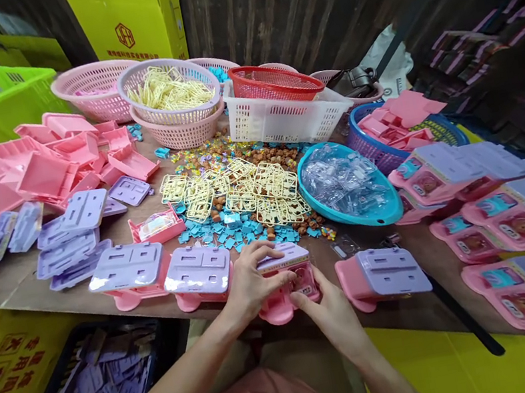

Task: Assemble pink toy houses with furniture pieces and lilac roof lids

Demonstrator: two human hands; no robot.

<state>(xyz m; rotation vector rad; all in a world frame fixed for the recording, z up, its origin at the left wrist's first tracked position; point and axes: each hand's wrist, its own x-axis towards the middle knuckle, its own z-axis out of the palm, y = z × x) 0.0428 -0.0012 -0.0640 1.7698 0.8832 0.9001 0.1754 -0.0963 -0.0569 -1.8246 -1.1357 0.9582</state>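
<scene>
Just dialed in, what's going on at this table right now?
A person is working at the near edge of a crowded wooden table. Both hands grip one pink toy unit with a lilac top: the left hand lies over its left side, the right hand pinches its front. Similar pink-and-lilac units sit on either side. Behind lie cream plastic frames, small blue pieces and a blue bowl of clear parts. Finished-looking units are stacked at right.
</scene>
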